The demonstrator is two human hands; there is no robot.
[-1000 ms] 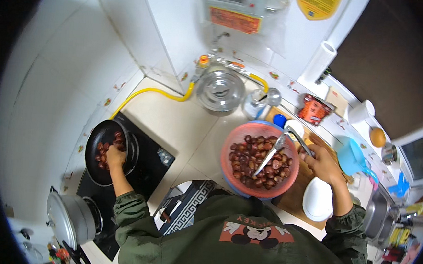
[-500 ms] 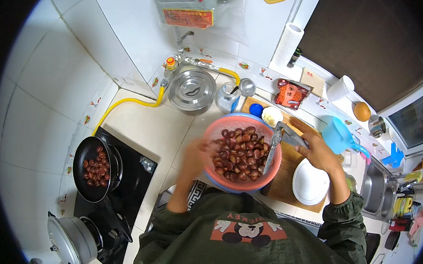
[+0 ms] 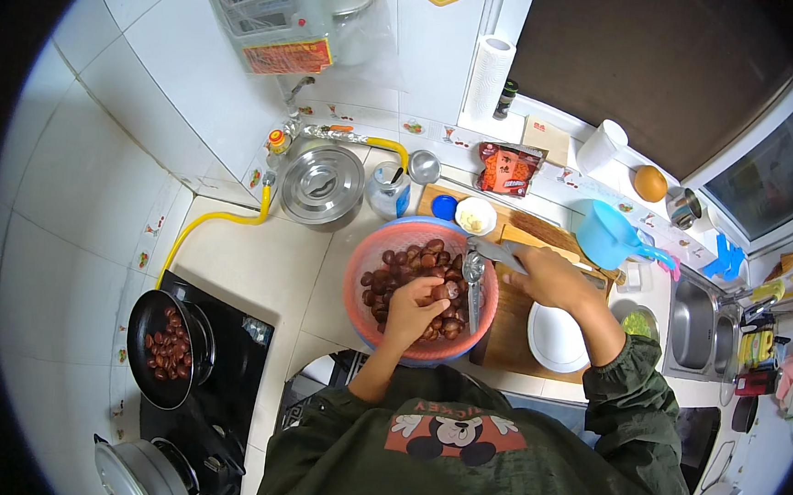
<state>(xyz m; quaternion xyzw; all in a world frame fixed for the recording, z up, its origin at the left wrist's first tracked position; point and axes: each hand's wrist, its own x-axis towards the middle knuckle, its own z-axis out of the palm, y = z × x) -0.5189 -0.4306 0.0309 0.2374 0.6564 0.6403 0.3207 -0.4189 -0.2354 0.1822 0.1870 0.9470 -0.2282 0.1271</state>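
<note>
My left hand [image 3: 412, 315] is over a pink colander [image 3: 355, 268] with a brown chestnut [image 3: 449, 291] between its fingertips. Many more chestnuts [image 3: 411, 260] fill the colander, which sits in a blue basin [image 3: 408, 220]. On the colander's right side, my right hand [image 3: 550, 281] grips a hinged metal tool [image 3: 475, 299] with two long arms; its exact kind is unclear. One arm hangs down over the chestnuts, close to the left hand's chestnut. Whether the tool touches that chestnut, I cannot tell.
A wooden board [image 3: 505, 333] with a white lid [image 3: 557, 340] and a small white bowl [image 3: 475, 217] lies to the right. At left, a black pan [image 3: 145, 359] of chestnuts stands on the stove [image 3: 231, 374]. A lidded steel pot [image 3: 323, 185], glass jar [image 3: 387, 192] and blue dipper [image 3: 604, 236] stand behind.
My left hand has moved from the colander's left edge to over its middle and now shows a chestnut. The right hand keeps the metal tool. The whole view has shifted.
</note>
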